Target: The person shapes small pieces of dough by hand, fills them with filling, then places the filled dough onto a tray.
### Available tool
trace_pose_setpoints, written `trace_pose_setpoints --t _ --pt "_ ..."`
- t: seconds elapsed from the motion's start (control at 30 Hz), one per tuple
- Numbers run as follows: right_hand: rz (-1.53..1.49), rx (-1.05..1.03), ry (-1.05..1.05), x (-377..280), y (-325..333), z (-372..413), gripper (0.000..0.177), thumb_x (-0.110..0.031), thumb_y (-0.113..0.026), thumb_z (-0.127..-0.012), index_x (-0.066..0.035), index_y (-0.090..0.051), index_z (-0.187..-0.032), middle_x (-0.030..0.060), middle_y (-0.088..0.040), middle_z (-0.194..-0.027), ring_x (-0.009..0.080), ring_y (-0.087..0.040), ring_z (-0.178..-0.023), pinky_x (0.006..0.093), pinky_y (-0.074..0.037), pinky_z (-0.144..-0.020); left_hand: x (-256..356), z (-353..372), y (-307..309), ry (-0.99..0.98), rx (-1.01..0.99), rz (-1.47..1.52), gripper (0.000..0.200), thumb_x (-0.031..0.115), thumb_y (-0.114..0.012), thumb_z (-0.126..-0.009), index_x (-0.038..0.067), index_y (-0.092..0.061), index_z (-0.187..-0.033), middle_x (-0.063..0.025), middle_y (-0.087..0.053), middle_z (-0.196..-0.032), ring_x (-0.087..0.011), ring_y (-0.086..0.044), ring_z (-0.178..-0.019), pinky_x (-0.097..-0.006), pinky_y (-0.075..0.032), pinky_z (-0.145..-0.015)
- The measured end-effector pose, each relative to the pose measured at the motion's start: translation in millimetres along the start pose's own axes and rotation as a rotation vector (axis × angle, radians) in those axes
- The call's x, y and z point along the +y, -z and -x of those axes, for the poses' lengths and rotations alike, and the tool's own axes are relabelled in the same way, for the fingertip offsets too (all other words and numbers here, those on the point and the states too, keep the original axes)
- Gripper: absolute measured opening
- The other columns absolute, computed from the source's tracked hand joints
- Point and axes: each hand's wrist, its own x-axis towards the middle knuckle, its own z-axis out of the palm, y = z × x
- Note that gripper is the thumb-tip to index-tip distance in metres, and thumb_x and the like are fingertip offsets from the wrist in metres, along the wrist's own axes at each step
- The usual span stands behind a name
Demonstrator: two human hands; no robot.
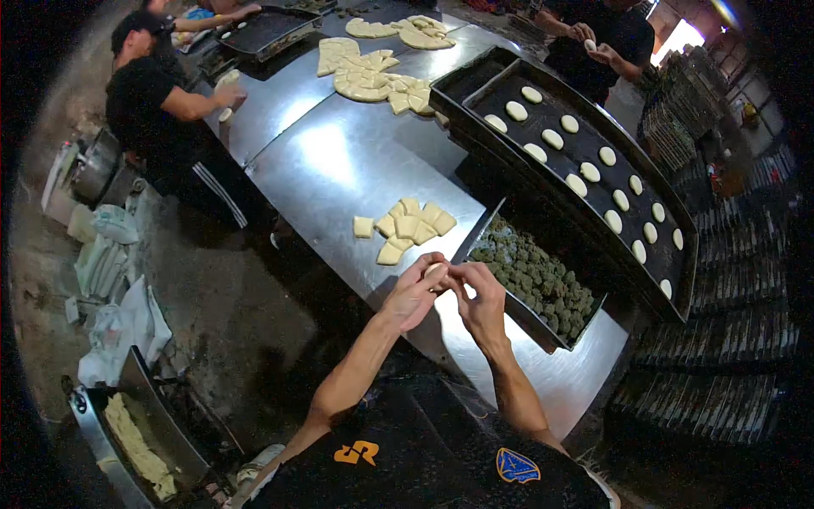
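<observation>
Both hands meet in front of my body, over the near edge of the metal table. My left hand (409,297) curls around a small pale piece of dough (436,271), mostly covered by the fingers. Against its right side, the fingers of my right hand (480,299) are pinched together on the dough; whether filling is inside is hidden. Just beyond lies a cluster of cut dough pieces (407,227), with a single square dough piece (363,226) to its left. Beside my right hand stands a tray of dark green filling balls (543,284).
A large black baking tray (500,89) on the right holds several oval dough pieces (590,172). More cut dough (365,76) lies on the far metal table (284,174). Co-workers (157,102) stand left and far right (598,42). Stacked trays (712,288) fill the right; a dough trough (140,441) sits lower left.
</observation>
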Motion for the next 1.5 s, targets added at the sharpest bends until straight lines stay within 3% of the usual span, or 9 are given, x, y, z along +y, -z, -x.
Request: trace_pose_setpoints --t 0.4,0.47,0.53,0.6,0.83,0.9,1.0,1.27,1.5 --pt "-0.032 -0.039 -0.014 -10.6 -2.9 29.0 0.018 0.002 -0.073 -0.076 0.0 -0.067 -0.093 0.0123 -0.063 -0.083 0.0217 -0.063 -0.072 0.0312 -0.05 -0.064 -18.2 24.1 21.6 0.011 -0.024 0.014 0.037 0.029 -0.053 -0.099 0.004 -0.048 -0.126 -0.005 -0.057 -0.112 -0.0143 -0.052 -0.111 -0.0297 -0.039 -0.098" --pt "0.103 -0.141 0.058 44.6 -24.3 54.9 0.005 0.001 -0.065 -0.082 0.0 -0.066 -0.087 0.0131 -0.061 -0.081 0.0233 -0.06 -0.066 0.0314 -0.048 -0.059 -16.1 34.3 36.5 -0.107 0.328 -0.314 0.043 0.033 -0.05 -0.099 0.004 -0.047 -0.131 -0.007 -0.055 -0.122 -0.0158 -0.047 -0.119 -0.0306 -0.033 -0.104" --pt "-0.372 -0.182 -0.496 93.4 -54.5 86.9 0.004 -0.002 -0.062 -0.085 0.0 -0.066 -0.084 0.0159 -0.06 -0.082 0.0265 -0.06 -0.068 0.0334 -0.047 -0.062 7.7 53.8 45.6 -0.19 0.376 -0.426 0.045 0.035 -0.047 -0.1 0.005 -0.048 -0.133 -0.0082 -0.05 -0.131 -0.0166 -0.04 -0.127 -0.0322 -0.028 -0.109" --pt "0.404 -0.356 0.128 68.7 -28.2 54.4 0.016 -0.015 -0.071 -0.082 -0.001 -0.068 -0.089 0.0152 -0.06 -0.089 0.029 -0.053 -0.089 0.0388 -0.046 -0.073 21.7 77.7 63.8 -0.265 0.436 -0.476 0.041 0.032 -0.048 -0.1 0.004 -0.052 -0.129 -0.0078 -0.048 -0.133 -0.018 -0.038 -0.129 -0.0336 -0.026 -0.111" --pt "0.773 0.103 0.142 49.6 -69.9 -0.4 0.037 -0.032 -0.059 -0.087 -0.001 -0.055 -0.108 0.0226 -0.048 -0.108 0.0389 -0.043 -0.1 0.0533 -0.032 -0.09 42.4 145.0 71.8 -0.342 0.731 -0.39 0.036 0.032 -0.053 -0.098 0.004 -0.057 -0.121 -0.0071 -0.055 -0.123 -0.0175 -0.048 -0.12 -0.0339 -0.036 -0.106" --pt "0.513 -0.392 -0.074 75.2 -104.0 40.3 0.039 -0.038 -0.049 -0.092 -0.002 -0.059 -0.104 0.023 -0.05 -0.108 0.0407 -0.043 -0.109 0.0555 -0.032 -0.094 42.3 146.5 71.5 -0.342 0.754 -0.382 0.035 0.032 -0.052 -0.099 0.004 -0.057 -0.12 -0.0069 -0.055 -0.123 -0.018 -0.05 -0.118 -0.0335 -0.037 -0.105" --pt "0.636 -0.327 0.201 103.1 -126.8 38.9 0.035 -0.029 -0.041 -0.094 -0.003 -0.061 -0.103 0.0203 -0.055 -0.102 0.0373 -0.05 -0.095 0.0561 -0.038 -0.083 43.6 124.1 73.5 -0.284 0.709 -0.547 0.034 0.032 -0.051 -0.099 0.004 -0.058 -0.119 -0.0066 -0.055 -0.121 -0.0184 -0.051 -0.116 -0.0325 -0.038 -0.103" --pt "0.584 -0.96 -0.027 96.5 -39.6 58.2 0.037 -0.026 -0.054 -0.087 0.007 -0.056 -0.103 0.0316 -0.053 -0.102 0.0436 -0.052 -0.096 0.0516 -0.044 -0.084 -2.1 -22.4 120.4 -0.075 0.879 -1.599 0.049 0.046 -0.068 -0.081 -0.002 -0.063 -0.092 -0.0232 -0.059 -0.103 -0.0376 -0.052 -0.104 -0.0499 -0.04 -0.091" --pt "0.134 -0.289 -0.342 57.5 170.9 33.2 0.041 -0.031 -0.074 -0.081 -0.003 -0.065 -0.109 0.0102 -0.063 -0.105 0.0193 -0.061 -0.095 0.0346 -0.05 -0.084 -18.6 -46.4 118.8 -0.417 0.842 -1.265 0.038 0.015 -0.07 -0.082 -0.002 -0.049 -0.108 -0.019 -0.055 -0.102 -0.0357 -0.054 -0.093 -0.0425 -0.045 -0.085"
